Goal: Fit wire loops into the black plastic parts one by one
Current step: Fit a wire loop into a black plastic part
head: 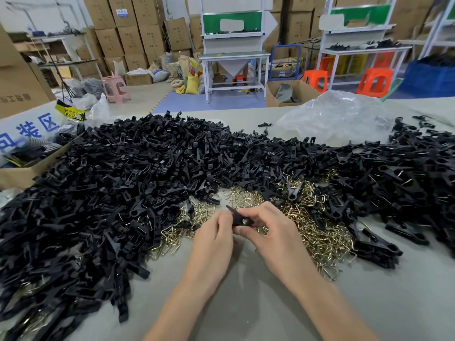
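A black plastic part (238,217) sits between both hands at the table's middle. My left hand (214,235) grips its left end with curled fingers. My right hand (268,232) pinches its right end, thumb underneath. Whether a wire loop is in the part cannot be told. A heap of brass-coloured wire loops (307,232) lies just behind and to the right of my hands. A huge pile of black plastic parts (123,183) covers the left and far side of the table, with more parts (406,183) on the right.
A grey table (246,303) has bare surface near me. A crumpled clear plastic bag (339,116) lies at the far right. An open cardboard box (22,168) stands at the left edge. Workbenches, stools and stacked cartons fill the room behind.
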A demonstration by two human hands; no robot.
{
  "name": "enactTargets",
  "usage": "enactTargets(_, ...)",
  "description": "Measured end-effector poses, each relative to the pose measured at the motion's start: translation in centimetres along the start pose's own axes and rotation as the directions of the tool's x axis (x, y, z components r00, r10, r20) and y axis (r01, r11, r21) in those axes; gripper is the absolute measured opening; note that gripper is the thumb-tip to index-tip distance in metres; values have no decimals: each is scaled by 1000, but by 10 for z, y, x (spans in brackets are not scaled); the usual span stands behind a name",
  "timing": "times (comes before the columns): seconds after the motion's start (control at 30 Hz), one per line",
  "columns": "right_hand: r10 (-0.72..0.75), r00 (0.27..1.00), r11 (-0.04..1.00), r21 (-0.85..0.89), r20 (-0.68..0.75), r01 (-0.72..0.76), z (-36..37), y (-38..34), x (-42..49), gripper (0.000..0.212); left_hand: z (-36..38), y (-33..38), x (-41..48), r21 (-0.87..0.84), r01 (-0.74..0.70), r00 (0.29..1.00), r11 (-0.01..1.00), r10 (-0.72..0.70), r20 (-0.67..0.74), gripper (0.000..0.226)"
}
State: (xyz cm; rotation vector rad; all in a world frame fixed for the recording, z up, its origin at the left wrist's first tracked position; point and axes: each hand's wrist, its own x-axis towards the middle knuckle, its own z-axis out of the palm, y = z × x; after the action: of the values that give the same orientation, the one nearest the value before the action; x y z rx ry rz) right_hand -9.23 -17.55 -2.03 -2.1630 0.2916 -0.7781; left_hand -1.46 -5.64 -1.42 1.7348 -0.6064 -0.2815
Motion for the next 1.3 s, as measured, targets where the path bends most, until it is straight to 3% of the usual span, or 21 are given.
enactTargets(0.07,-60,998,998,-2,-32,60,1,-3,0,26,0,6,2,-215,121,988,969,-98,117,46)
enactTargets(0.17,-115,990,993,10,-77,117,4,-8,0,36,1,15,3,-372,305,933,877,-198,300,65)
enactTargets(0.27,-160,985,987,-35,-66,158,8,-9,1,46,1,24,5,-497,467,856,732,-233,462,64)
enactTargets(0.43,-209,978,971,-116,-3,207,10,-12,2,36,0,29,5,-687,491,871,535,-282,402,23)
enactTargets(0.57,-206,978,968,-135,45,210,9,-14,1,35,-1,26,5,-720,492,871,490,-268,413,30)
enactTargets(0.83,-198,978,975,-93,61,203,7,-13,1,29,1,23,5,-732,469,883,494,-247,399,30)
enactTargets(1.0,-75,997,977,199,2,73,4,-17,2,20,-1,22,10,-746,472,881,469,-264,392,33)
enactTargets(1.07,57,998,917,398,-32,-40,-2,-18,3,22,-3,21,11,-755,446,895,480,-247,372,28)
enactTargets(1.13,162,986,809,570,22,-146,-8,-18,4,26,-5,19,9,-758,421,906,498,-194,376,23)
enactTargets(1.2,241,964,653,716,116,-249,-11,-19,5,33,-5,19,6,-760,422,902,495,-143,408,22)
enactTargets(1.3,235,955,396,879,180,-264,-5,-20,5,37,-3,20,6,-782,424,900,457,-113,422,21)
